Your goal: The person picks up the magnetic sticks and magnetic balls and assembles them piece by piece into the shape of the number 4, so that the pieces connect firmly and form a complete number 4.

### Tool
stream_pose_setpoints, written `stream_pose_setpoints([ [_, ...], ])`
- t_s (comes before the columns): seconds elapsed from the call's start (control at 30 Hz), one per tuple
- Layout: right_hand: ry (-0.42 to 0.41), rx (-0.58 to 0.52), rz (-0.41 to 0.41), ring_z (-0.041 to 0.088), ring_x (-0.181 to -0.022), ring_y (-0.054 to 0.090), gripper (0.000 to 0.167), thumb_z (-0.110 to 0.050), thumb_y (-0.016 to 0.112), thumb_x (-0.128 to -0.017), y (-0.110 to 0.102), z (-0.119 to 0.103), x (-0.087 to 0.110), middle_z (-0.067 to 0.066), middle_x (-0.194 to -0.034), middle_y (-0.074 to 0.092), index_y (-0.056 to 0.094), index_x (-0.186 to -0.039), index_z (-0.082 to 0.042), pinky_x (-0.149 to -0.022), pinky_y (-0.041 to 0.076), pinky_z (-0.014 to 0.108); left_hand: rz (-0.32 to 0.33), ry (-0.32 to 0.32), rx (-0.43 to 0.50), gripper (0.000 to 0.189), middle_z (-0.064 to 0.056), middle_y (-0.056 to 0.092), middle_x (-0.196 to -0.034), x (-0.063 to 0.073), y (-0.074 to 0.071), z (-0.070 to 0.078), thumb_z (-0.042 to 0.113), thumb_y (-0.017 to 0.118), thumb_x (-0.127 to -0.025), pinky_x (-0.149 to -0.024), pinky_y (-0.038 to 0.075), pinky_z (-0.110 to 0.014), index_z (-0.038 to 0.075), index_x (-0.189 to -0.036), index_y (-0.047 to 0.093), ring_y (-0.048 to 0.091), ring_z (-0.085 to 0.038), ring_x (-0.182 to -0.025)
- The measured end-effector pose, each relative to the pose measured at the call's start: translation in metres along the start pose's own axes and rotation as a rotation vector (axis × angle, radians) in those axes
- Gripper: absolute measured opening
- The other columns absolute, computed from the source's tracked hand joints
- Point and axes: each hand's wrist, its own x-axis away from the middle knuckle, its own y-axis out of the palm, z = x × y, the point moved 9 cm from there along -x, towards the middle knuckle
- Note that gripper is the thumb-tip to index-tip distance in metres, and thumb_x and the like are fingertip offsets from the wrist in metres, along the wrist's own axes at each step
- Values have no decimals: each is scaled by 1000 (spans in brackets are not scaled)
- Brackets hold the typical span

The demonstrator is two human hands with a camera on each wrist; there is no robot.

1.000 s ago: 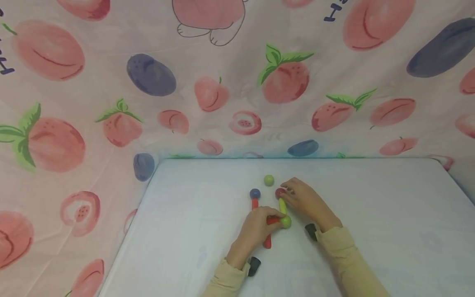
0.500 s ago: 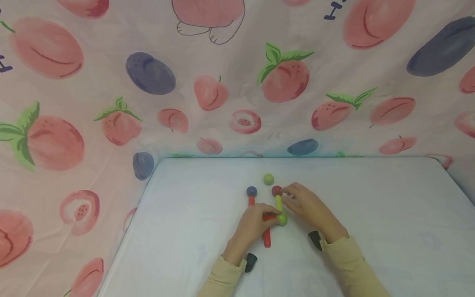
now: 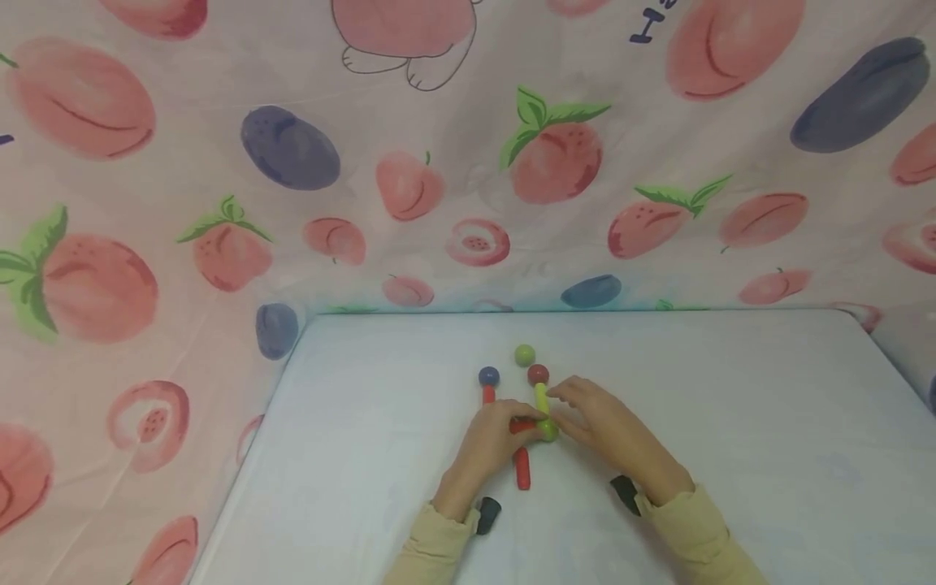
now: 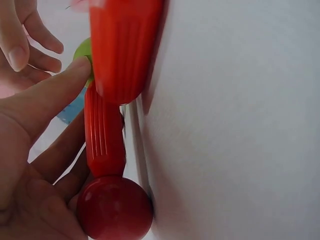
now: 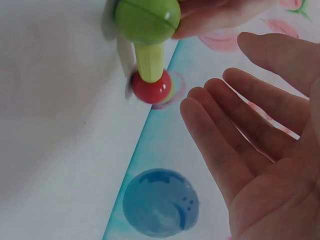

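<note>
My left hand (image 3: 493, 439) pinches a green ball (image 3: 548, 431) at one end of a red rod (image 3: 523, 424); in the left wrist view the thumb lies against the green ball (image 4: 83, 50). From that ball a yellow rod (image 3: 542, 398) runs away to a red ball (image 3: 538, 374). Under the left palm, a dark red ball (image 4: 115, 207) joins the same red rod, as the left wrist view shows. Another red rod (image 3: 522, 471) points toward me. My right hand (image 3: 603, 418) hovers just right of the yellow rod, fingers relaxed and holding nothing.
A blue ball (image 3: 489, 376) tops a further red rod (image 3: 488, 395) left of the yellow one, partly behind the left hand. One loose green ball (image 3: 525, 354) lies farther back on the white table (image 3: 380, 406). A fruit-print cloth (image 3: 453, 187) hangs behind.
My right hand has let go of the red ball and drawn back toward me. The joined rods and balls have shifted slightly left, with my left hand still on the green ball.
</note>
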Motion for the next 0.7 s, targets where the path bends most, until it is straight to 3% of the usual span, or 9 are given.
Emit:
stream_pose_setpoints([
  [0.13, -36, 27, -8, 15, -102, 60, 33, -20, 71, -84, 5, -9, 4, -1, -109, 63, 63, -114, -12, -89, 53, 36, 7, 18, -14, 28, 15, 69, -104, 0, -1, 2, 30, 75, -78, -84, 49, -23, 28, -106, 72, 59, -3, -92],
  [0.3, -14, 22, -39, 8, -95, 58, 32, -26, 72, -83, 14, -14, 8, -6, -104, 62, 64, -113, -18, -88, 53, 31, 8, 32, -29, 28, 14, 69, -102, 0, -2, 2, 27, 75, -80, -84, 49, -22, 27, -108, 71, 57, -2, -89],
  [0.43, -11, 19, -56, 7, -89, 56, 33, -25, 72, -83, 17, -17, 14, -7, -101, 61, 63, -114, -16, -83, 53, 29, 7, 44, -20, 27, 13, 70, -102, 1, -3, 4, 23, 74, -81, -86, 50, -23, 27, -108, 71, 59, -3, -92],
  [0.7, -36, 22, -84, 8, -99, 59, 34, -24, 72, -83, 24, -22, 23, -6, -108, 62, 63, -115, -17, -86, 53, 31, 8, 50, -23, 26, 12, 70, -107, 0, -2, 3, 23, 72, -82, -93, 49, -27, 27, -108, 71, 61, -5, -102],
])
